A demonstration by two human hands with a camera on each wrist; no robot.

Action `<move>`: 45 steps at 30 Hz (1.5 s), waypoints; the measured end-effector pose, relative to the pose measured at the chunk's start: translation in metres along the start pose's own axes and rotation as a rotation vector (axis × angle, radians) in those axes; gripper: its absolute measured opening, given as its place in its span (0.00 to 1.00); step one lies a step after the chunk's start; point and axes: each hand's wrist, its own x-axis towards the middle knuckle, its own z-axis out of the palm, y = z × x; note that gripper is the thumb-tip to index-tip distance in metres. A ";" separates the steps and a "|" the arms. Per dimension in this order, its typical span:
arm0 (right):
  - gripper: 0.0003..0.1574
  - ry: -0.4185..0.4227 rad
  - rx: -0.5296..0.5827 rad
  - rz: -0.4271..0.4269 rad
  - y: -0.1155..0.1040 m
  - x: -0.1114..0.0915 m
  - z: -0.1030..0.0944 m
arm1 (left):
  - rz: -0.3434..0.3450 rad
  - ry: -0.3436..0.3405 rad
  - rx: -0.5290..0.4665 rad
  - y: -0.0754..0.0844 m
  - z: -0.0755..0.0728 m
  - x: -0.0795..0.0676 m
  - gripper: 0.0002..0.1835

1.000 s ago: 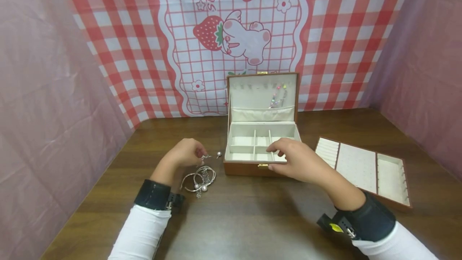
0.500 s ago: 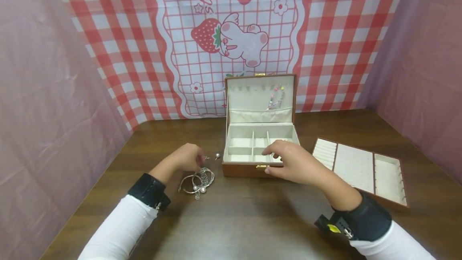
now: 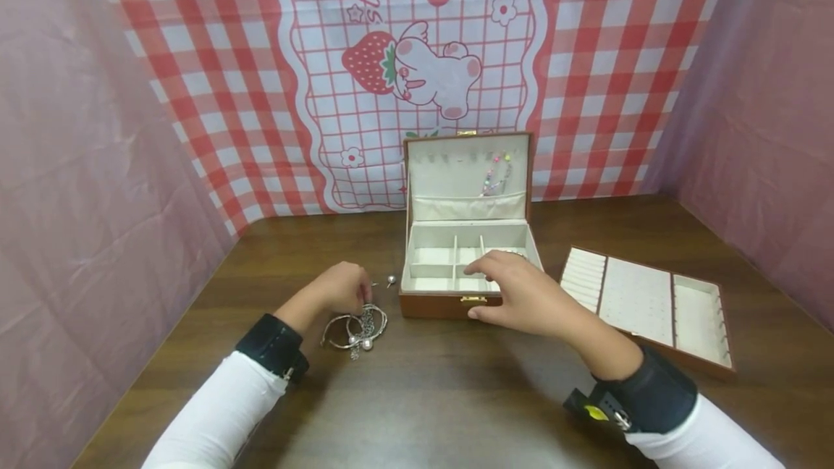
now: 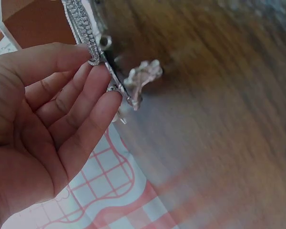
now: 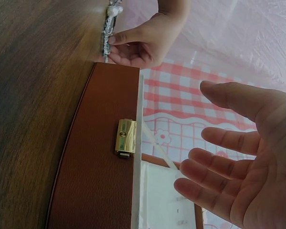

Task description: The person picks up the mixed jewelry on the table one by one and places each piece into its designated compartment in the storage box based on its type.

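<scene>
My left hand (image 3: 339, 288) is at the back of a small heap of silver bracelets (image 3: 355, 331). In the left wrist view its thumb and fingertips pinch the edge of a braided silver bracelet (image 4: 81, 24), and a pale flower-like ornament (image 4: 143, 78) is just beyond them. A pearl stud earring (image 3: 392, 279) lies between this hand and the brown jewelry box (image 3: 433, 305). My right hand (image 3: 521, 299) hovers at the box's front right, thumb and fingers spread, holding nothing. It hides part of the right compartments.
The box's raised lid (image 3: 469, 172) has a colourful beaded bracelet (image 3: 495, 176) hanging inside. A lift-out tray (image 3: 638, 302) with ring rolls lies on the wooden table (image 3: 443, 396) at right. A checked strawberry cloth (image 3: 586, 78) hangs behind.
My left hand has lowered from holding a small silver piece near the pearl earring to the bracelet heap. My right hand stays over the box, its fingers slightly more spread.
</scene>
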 end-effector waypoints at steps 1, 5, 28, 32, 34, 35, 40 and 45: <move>0.31 -0.002 0.000 0.002 0.000 0.000 0.000 | 0.007 0.001 0.004 0.000 0.000 0.000 0.11; 0.30 -0.009 -0.002 0.009 -0.001 0.001 -0.001 | 0.030 0.014 0.014 0.002 -0.002 -0.003 0.11; 0.29 -0.024 -0.002 0.032 -0.003 0.001 -0.004 | -0.100 0.122 -0.280 0.003 -0.035 -0.016 0.06; 0.29 -0.029 0.005 0.036 -0.003 0.001 -0.004 | -0.138 0.161 -0.332 0.006 -0.041 -0.019 0.05; 0.29 -0.030 0.006 0.038 -0.003 0.000 -0.004 | -0.155 0.186 -0.376 0.007 -0.043 -0.020 0.05; 0.29 -0.030 0.007 0.041 -0.003 0.000 -0.003 | -0.160 0.198 -0.395 0.008 -0.045 -0.020 0.05; 0.29 -0.024 0.007 0.050 -0.002 -0.001 -0.003 | -0.177 0.287 -0.449 0.017 -0.052 -0.020 0.05; 0.29 -0.014 0.007 0.047 -0.002 -0.001 -0.003 | -0.178 0.420 -0.442 0.029 -0.055 -0.018 0.05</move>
